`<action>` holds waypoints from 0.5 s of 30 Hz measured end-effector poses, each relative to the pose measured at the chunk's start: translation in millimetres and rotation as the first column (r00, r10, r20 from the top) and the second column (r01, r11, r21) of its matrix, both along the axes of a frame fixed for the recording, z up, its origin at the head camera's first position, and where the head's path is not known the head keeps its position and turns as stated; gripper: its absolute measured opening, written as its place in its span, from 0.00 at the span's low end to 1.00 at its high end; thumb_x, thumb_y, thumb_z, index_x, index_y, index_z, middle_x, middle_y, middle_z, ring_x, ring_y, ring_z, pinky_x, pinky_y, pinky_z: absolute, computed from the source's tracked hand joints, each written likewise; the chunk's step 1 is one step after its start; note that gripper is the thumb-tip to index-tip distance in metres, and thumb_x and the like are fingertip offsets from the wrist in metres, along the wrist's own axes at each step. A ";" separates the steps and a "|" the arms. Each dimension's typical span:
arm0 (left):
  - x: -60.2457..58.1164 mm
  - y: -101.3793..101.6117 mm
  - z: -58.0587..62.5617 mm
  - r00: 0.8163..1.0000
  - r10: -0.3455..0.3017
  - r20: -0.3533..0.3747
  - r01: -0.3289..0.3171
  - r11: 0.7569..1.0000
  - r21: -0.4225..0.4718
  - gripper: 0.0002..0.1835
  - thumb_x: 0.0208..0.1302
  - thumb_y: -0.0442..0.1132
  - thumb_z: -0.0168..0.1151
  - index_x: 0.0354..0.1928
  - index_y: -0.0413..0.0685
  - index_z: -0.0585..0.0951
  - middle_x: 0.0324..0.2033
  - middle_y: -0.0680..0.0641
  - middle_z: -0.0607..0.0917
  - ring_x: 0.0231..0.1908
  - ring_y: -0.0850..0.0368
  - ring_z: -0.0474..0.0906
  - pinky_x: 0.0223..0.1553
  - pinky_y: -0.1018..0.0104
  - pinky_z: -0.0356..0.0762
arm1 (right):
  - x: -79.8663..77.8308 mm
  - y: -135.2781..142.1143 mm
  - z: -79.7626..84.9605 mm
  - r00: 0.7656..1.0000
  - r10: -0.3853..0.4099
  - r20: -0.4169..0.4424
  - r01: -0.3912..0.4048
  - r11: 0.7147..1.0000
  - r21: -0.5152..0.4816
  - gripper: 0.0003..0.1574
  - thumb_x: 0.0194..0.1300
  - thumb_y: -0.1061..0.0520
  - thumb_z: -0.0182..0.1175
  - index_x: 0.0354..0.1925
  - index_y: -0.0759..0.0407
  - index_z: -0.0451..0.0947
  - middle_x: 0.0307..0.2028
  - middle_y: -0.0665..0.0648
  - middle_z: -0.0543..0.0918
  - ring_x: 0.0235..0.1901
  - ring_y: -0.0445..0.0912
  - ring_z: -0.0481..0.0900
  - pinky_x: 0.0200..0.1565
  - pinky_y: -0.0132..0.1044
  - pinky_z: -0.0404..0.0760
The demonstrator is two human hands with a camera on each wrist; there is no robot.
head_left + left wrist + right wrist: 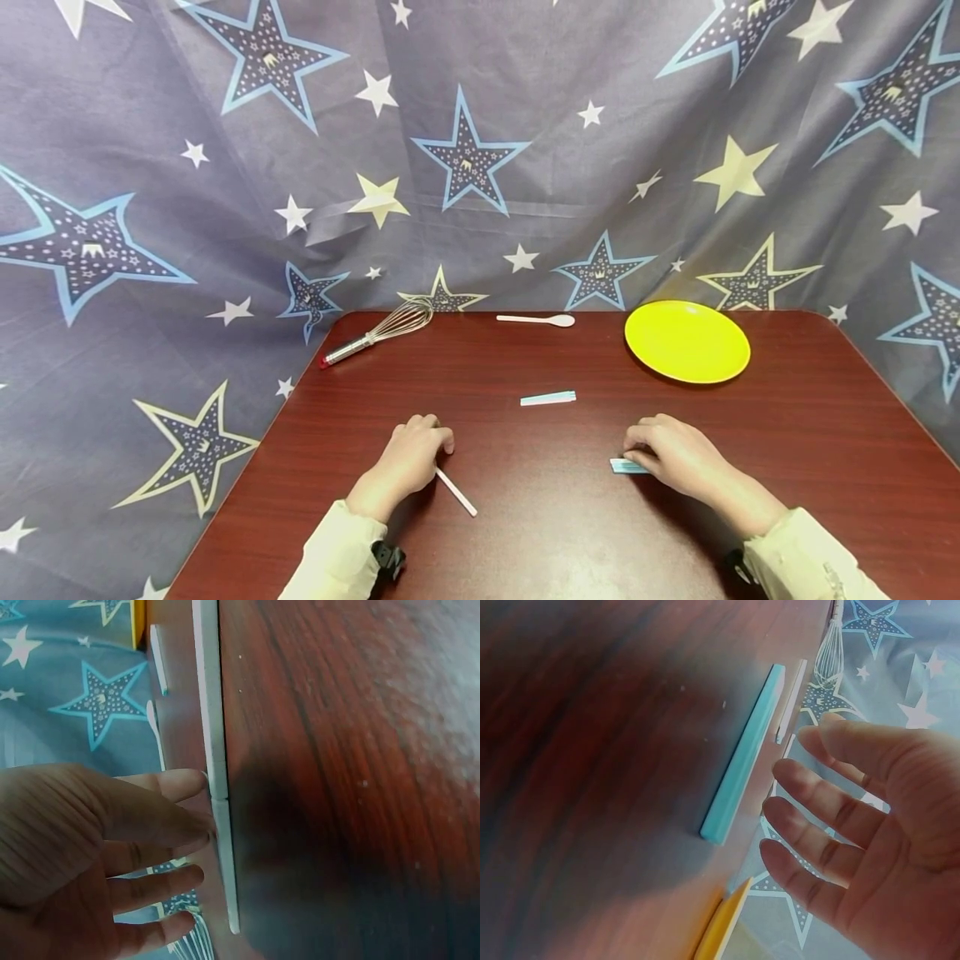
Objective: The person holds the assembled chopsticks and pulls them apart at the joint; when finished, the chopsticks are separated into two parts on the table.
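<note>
A thin white stick (pixel 456 492) with a seam across it (pixel 212 727) lies on the table. My left hand (pixel 408 458) is over its far end. In the left wrist view the thumb and index fingertips sit right at the stick, the other fingers apart; whether they touch it is unclear. My right hand (pixel 675 454) hovers over a narrow light-blue and white bar (pixel 627 467) on the table. In the right wrist view a gap shows between its relaxed fingers (pixel 810 787) and the bar (pixel 742 757).
Between and beyond the hands lies another light-blue and white bar (pixel 548 398). Along the back of the brown table (pixel 495 358) are a wire whisk (pixel 378 332), a white spoon (pixel 536 320) and a yellow plate (pixel 686 342). A star-patterned cloth (pixel 510 242) hangs behind.
</note>
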State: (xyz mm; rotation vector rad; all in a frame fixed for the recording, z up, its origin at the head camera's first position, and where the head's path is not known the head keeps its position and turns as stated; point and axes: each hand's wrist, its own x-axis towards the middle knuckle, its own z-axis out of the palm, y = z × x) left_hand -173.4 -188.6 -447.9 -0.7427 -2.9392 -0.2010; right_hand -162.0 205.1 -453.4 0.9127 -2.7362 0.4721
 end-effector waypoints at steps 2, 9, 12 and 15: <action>1.2 -0.7 -0.1 1.000 -0.002 -0.002 0.002 1.000 -0.014 0.16 0.43 0.20 0.64 0.27 0.52 0.80 0.31 0.49 0.76 0.38 0.44 0.74 0.34 0.50 0.71 | -0.1 -0.1 -0.6 1.000 -0.001 -0.002 0.001 1.000 -0.003 0.13 0.55 0.58 0.72 0.26 0.42 0.77 0.25 0.37 0.72 0.30 0.40 0.73 0.33 0.38 0.75; 7.0 -2.6 2.1 1.000 0.005 0.010 -0.005 0.999 -0.036 0.16 0.43 0.19 0.63 0.26 0.51 0.78 0.30 0.48 0.75 0.40 0.44 0.74 0.36 0.49 0.71 | -0.6 -0.2 -1.1 1.000 0.004 0.012 -0.004 1.000 -0.005 0.12 0.56 0.57 0.71 0.26 0.42 0.78 0.25 0.36 0.72 0.29 0.40 0.73 0.32 0.38 0.74; 8.7 -3.9 1.3 1.000 0.011 0.003 -0.011 0.999 -0.046 0.16 0.43 0.20 0.64 0.24 0.52 0.76 0.28 0.50 0.72 0.38 0.45 0.73 0.34 0.51 0.70 | -0.8 0.1 -1.2 1.000 0.005 0.015 -0.005 1.000 -0.006 0.12 0.56 0.58 0.71 0.26 0.42 0.78 0.25 0.36 0.72 0.29 0.40 0.72 0.32 0.37 0.74; 9.7 -5.5 -0.6 1.000 0.018 -0.014 -0.019 0.998 -0.054 0.17 0.44 0.21 0.65 0.21 0.52 0.75 0.27 0.50 0.71 0.36 0.46 0.72 0.32 0.53 0.69 | -1.3 0.3 -1.7 1.000 0.007 0.013 -0.007 1.000 -0.010 0.12 0.55 0.58 0.71 0.26 0.42 0.78 0.25 0.37 0.72 0.29 0.40 0.72 0.32 0.37 0.74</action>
